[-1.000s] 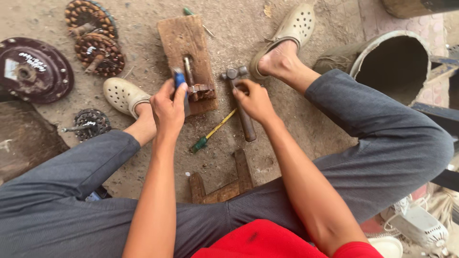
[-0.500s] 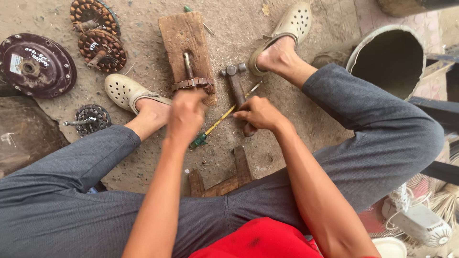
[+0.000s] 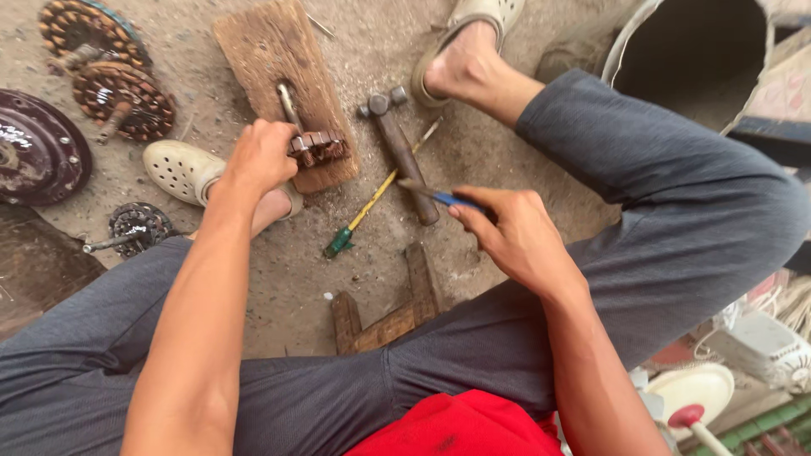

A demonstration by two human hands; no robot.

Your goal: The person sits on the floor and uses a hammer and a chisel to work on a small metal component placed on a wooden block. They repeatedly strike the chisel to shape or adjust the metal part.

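1. Two hands of mine are at work over the wooden block (image 3: 283, 76), which lies on the dirt floor between my feet.
2. My left hand (image 3: 258, 156) is at the near end of the block, fingers curled around the copper-wound rotor (image 3: 317, 149) that rests on the wood. I grip its left side, and its thin steel shaft (image 3: 288, 101) points up along the block, away from me.
3. My right hand (image 3: 515, 236) is to the right of the block and nearer to me, closed on the blue handle of a chisel (image 3: 439, 194). Its dark metal tip points left, towards the block, and is clear of the rotor.
4. A hammer (image 3: 397, 148) with a wooden handle lies on the ground just right of the block, its metal head level with the block's middle and its handle passing under the chisel tip.
5. A thin screwdriver (image 3: 372, 203) with a yellow shaft and green grip lies slantwise below the block's near right corner, crossing beside the hammer handle.
6. A pale perforated clog (image 3: 179, 171) on my left foot sits just left of the block's near end, behind my left wrist.
7. Several rusty wound stators (image 3: 110, 76) lie well to the left of the block, and a dark round metal cover (image 3: 38, 152) lies farther left.
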